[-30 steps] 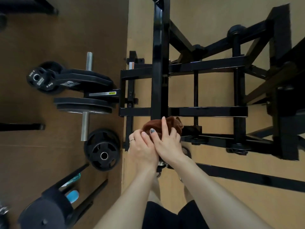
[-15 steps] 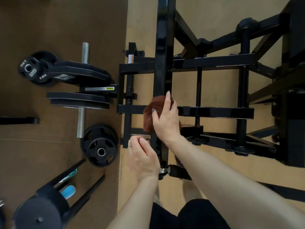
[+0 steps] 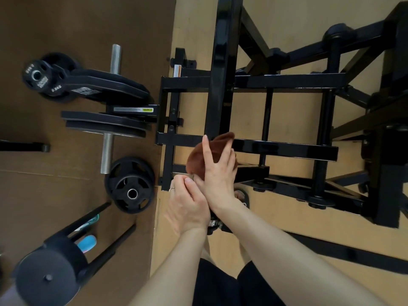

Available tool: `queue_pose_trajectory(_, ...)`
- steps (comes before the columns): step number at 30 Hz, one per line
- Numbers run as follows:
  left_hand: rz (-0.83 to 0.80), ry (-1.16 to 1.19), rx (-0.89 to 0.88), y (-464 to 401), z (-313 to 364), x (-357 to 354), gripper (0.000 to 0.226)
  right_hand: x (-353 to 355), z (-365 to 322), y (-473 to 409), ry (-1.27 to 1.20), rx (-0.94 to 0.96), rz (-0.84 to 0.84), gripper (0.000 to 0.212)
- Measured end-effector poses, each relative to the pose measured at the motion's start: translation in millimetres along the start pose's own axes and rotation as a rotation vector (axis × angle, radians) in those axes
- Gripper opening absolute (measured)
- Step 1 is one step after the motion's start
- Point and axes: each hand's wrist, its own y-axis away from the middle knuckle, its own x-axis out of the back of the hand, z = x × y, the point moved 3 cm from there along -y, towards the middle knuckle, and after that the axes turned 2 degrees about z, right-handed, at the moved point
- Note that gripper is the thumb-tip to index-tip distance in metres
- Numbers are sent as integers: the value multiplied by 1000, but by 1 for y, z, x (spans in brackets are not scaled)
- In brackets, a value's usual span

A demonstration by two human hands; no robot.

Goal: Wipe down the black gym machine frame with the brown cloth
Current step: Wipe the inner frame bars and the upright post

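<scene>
The black gym machine frame (image 3: 284, 147) fills the middle and right of the head view, with one tall black bar (image 3: 223, 62) running away from me. The brown cloth (image 3: 196, 157) is wrapped on that bar where it crosses a horizontal rail. My right hand (image 3: 218, 171) lies over the cloth and grips it against the bar, index finger pointing up. My left hand (image 3: 187, 204), with a ring, sits just below, fingers curled, thumb and fingertip pinching the cloth's lower edge. The bar's lower end is hidden behind both hands.
Black weight plates (image 3: 106, 122) hang on a steel peg (image 3: 109, 149) left of the frame, and one plate (image 3: 130, 184) lies on the brown floor. A black stool-like stand (image 3: 50, 274) is at bottom left. My legs are below the hands.
Since a second ago my right hand slid the cloth up the bar, away from my left hand. Over the last half second both hands have barely moved.
</scene>
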Motion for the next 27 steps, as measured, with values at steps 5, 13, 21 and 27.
queue_pose_trajectory(5, -6, -2, -10, 1, 1, 1, 19, 11, -1, -32, -90, 29, 104, 104)
queue_pose_trajectory(13, -16, 16, -31, 0, -1, 0, 19, 63, -22, -149, 31, 49, 262, 93)
queue_pose_trajectory(21, -114, -23, -52, -3, 2, 0, 24, 30, -8, -66, -104, 69, 180, 101)
queue_pose_trajectory(27, -216, 262, 67, -52, 45, -13, 25, 33, -5, -85, -94, 84, 154, 93)
